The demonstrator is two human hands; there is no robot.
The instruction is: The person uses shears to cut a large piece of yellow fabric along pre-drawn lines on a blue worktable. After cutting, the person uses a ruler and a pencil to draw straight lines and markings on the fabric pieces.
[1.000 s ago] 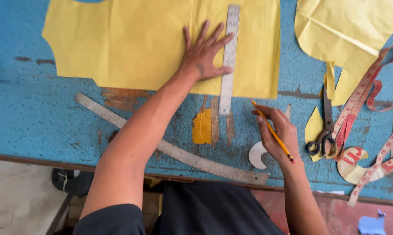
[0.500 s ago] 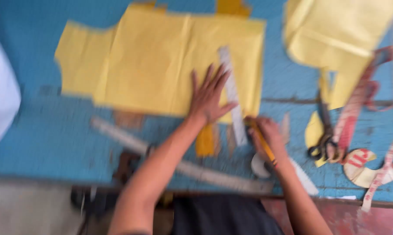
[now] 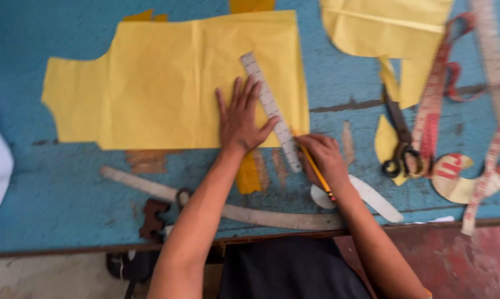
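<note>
1. Right now, left hand [image 3: 240, 120] lies flat, palm down, fingers spread and pointing toward the top of the frame, thumb angled out to the right. It grasps nothing, just presses on the paper [image 3: 172, 80] and the left edge of the ruler [image 3: 271, 108].
2. Left forearm runs from bottom centre diagonally up to the middle of the frame, wrist straight.
3. Right hand [image 3: 323, 159] sits just right of centre, fingers curled tight around a pencil [image 3: 315, 170]. Pencil tip points up-left to the paper's lower right corner, beside the ruler's lower end; the butt end points down-right over the wrist.
4. Right forearm comes up from the lower right edge.
5. Paper: yellow cut piece, upper centre-left, flat on the blue table [image 3: 56, 182].
6. Ruler: pale, straight, lying diagonally from upper centre down to the right across the paper's right side, lower end off the paper on the table.
7. Curved ruler [image 3: 244, 213] runs along the lower part of the frame, under both forearms.
8. Scissors [image 3: 402, 147] lie right of the right hand, apart from it.
9. Tapes [image 3: 488, 138] are draped at far right.
10. More yellow paper [image 3: 383, 27] at upper right.
</note>
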